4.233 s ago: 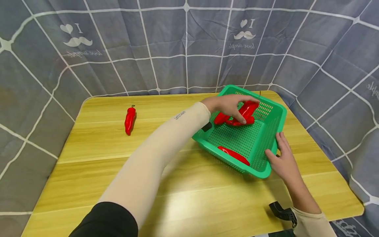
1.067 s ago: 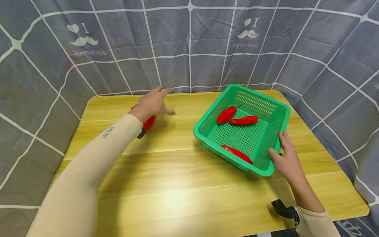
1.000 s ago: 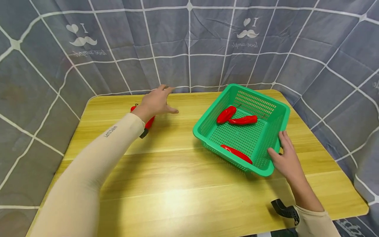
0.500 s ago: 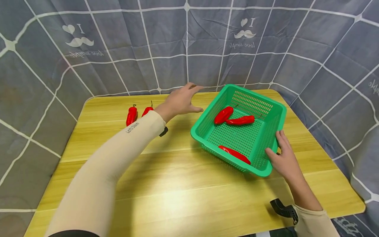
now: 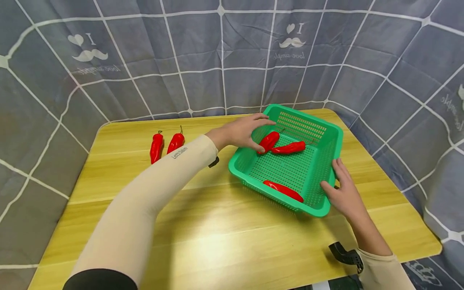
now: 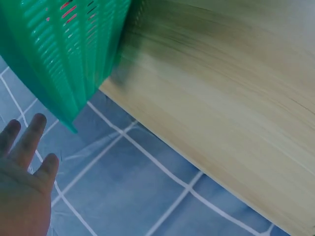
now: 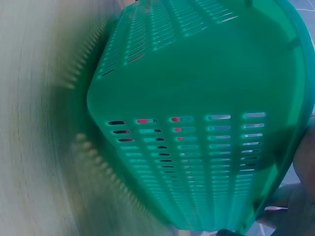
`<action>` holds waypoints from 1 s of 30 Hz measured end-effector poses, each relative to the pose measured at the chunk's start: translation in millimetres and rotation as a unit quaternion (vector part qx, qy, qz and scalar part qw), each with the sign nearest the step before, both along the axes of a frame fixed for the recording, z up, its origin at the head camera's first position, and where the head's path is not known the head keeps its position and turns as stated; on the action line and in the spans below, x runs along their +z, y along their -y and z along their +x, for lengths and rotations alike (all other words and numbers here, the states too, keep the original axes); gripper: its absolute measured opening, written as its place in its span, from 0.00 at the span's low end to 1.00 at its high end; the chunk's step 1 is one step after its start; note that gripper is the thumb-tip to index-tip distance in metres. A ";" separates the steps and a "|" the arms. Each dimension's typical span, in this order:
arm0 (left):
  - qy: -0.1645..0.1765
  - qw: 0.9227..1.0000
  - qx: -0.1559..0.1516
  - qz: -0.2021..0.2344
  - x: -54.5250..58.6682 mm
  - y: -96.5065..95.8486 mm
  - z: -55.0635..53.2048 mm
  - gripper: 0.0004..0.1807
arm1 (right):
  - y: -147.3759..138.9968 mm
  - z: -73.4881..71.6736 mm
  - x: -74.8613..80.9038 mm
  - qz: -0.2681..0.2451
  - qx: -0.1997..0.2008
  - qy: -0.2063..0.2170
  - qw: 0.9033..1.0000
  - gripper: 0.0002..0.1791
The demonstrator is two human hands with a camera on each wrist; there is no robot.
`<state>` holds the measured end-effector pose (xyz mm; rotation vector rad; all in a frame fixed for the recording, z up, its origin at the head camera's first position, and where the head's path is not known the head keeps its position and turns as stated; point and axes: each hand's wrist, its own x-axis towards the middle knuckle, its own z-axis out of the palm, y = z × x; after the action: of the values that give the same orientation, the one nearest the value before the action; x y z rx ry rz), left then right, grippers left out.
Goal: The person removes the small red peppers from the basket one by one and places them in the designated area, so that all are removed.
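My left hand (image 5: 244, 131) reaches over the left rim of a green plastic basket (image 5: 250, 181), fingers spread and thumb apart. Just below its fingertips lies a red chili pepper (image 5: 270, 141); whether they touch cannot be told. Beside it is a second red chili pepper (image 5: 290, 148), and a third red chili pepper (image 5: 283, 191) lies along the near wall. My right hand (image 5: 346, 195) grips the basket's right rim. In the left wrist view, the left hand (image 6: 24, 172) appears with nothing in it, near the basket (image 6: 64, 59).
Two more red chili peppers, one on the left (image 5: 157, 148) and one on the right (image 5: 176, 141), lie on the wooden table (image 5: 217, 241). The sleeved left forearm partly covers the right one. A grey checked curtain (image 5: 203, 52) surrounds the table's back and sides.
Earlier the left hand held a chili pepper in the basket. A second pepper now lies on the table, and the emptied hand has moved back right over the basket. The right hand stays at the rim.
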<state>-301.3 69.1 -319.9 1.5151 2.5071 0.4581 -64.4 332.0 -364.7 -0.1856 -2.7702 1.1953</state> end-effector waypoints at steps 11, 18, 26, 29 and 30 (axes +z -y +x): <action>0.005 0.998 -0.032 -0.048 -11.6 -20.3 -4.4 0.52 | -3.4 1.7 1.3 -0.004 0.011 0.005 1.000 0.43; -0.010 0.995 -0.019 -0.092 -17.5 -35.1 -7.5 0.54 | -7.2 4.0 0.2 -0.006 0.016 0.008 1.000 0.42; -0.075 0.982 -0.024 -0.172 -21.3 -54.1 -9.3 0.54 | -7.4 4.0 -0.7 -0.008 0.019 0.013 1.000 0.42; -0.099 0.973 -0.030 -0.204 -23.2 -60.9 -9.7 0.55 | -7.4 4.3 -0.2 -0.001 0.017 0.013 1.000 0.43; -0.108 0.970 -0.031 -0.215 -23.2 -62.4 -9.6 0.55 | -7.6 4.3 -0.2 0.000 0.017 0.012 1.000 0.43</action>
<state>-310.9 131.6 -343.2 1.5220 2.4818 -0.2636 -60.1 339.7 -364.9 -0.1548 -2.8044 1.2076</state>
